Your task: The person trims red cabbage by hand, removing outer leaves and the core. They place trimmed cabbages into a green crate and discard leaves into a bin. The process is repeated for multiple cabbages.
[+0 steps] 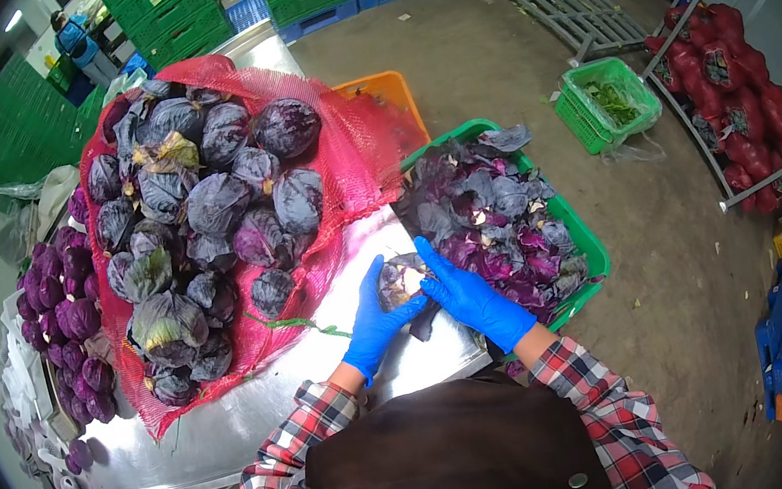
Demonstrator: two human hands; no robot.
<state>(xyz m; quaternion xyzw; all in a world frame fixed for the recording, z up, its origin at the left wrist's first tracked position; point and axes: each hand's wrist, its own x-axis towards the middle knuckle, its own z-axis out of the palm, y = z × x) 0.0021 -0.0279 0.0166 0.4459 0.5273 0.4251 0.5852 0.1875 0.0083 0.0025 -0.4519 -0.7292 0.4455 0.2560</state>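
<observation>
Between my two blue-gloved hands is a red cabbage [396, 281], its pale cut stem end facing up. My left hand [381, 322] holds it from the left, thumb across the near side. My right hand [471, 301] grips it from the right, fingers stretched along its side. A loose dark leaf [424, 321] hangs below it. To the left, many dark, untrimmed red cabbages [218, 203] lie on an opened red mesh bag [332, 253] on the steel table [186, 449]. Just right of my hands, a green crate [591, 237] is filled with torn outer leaves [495, 229].
Smooth purple cabbages [68, 315] are piled at the table's left. An orange crate [408, 101] stands beyond the leaf crate. A lined green basket [605, 106] sits on the floor, near red mesh sacks [724, 88] on a metal rack. Another person [79, 44] stands far left, beside stacked green crates [167, 12].
</observation>
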